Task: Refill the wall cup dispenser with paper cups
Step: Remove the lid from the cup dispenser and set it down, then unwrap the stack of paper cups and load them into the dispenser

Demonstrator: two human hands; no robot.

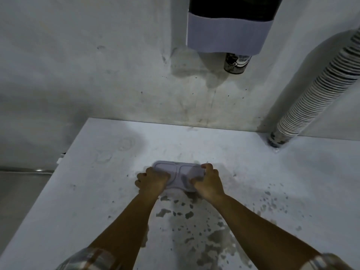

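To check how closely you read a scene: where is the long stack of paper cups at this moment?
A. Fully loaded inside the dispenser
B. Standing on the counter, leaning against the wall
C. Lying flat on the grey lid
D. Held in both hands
B: the stack of paper cups stands on the counter at the right and leans on the wall, while both hands hold the grey lid.
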